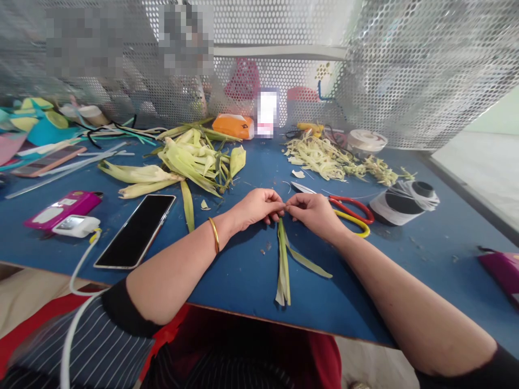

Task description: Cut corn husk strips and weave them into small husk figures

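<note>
My left hand [256, 208] and my right hand [314, 212] meet fingertip to fingertip over the blue table [243, 270]. Both pinch the top end of a few long green leaf strips [284, 265], which trail toward me across the table. A gold bangle sits on my left wrist. Just beyond my right hand lie scissors with red and yellow handles [351, 212]. A heap of pale green husk leaves [190, 159] lies beyond my left hand.
A black phone [138, 229] lies at the left, beside a pink device [62, 208] and a white charger with a cable. A spool of white thread [403, 202] stands at the right. Shredded strips [332, 159] lie at the back. A perforated metal screen closes off the far side.
</note>
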The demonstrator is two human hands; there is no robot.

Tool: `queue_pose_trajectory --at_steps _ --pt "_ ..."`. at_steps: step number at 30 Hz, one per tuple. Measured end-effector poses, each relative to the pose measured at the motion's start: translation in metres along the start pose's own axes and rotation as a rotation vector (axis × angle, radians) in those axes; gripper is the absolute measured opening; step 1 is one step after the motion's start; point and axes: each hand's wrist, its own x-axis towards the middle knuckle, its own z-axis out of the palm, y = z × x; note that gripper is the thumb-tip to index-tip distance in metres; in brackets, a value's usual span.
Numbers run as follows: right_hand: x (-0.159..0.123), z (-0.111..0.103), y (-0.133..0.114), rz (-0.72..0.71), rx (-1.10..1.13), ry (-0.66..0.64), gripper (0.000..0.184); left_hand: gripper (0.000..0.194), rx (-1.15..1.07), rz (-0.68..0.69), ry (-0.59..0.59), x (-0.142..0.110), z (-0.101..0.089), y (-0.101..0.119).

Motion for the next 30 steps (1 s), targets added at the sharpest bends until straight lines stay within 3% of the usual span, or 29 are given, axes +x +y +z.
queue_pose_trajectory --at_steps 7,13,17,25,30 --pt "-0.001 0.001 0.0 -0.017 -0.011 0.018 0.013 0.011 0.087 -0.025 0.005 0.0 -0.003 0.001" --pt "-0.004 -0.001 -0.004 -0.263 -0.228 0.096 0.012 0.011 0.034 -0.075 0.043 0.001 -0.005 0.002" --pt "-0.006 -0.001 -0.005 -0.373 -0.27 0.077 0.014 0.013 0.014 -0.108 0.065 0.001 -0.005 0.005" --pt "-0.008 -0.004 -0.003 -0.48 -0.331 0.03 0.015 0.012 0.004 -0.119 0.014 0.003 -0.01 0.0" --pt "-0.008 -0.004 -0.005 -0.453 -0.286 0.026 0.016 0.013 0.021 -0.109 -0.021 0.001 -0.011 0.002"
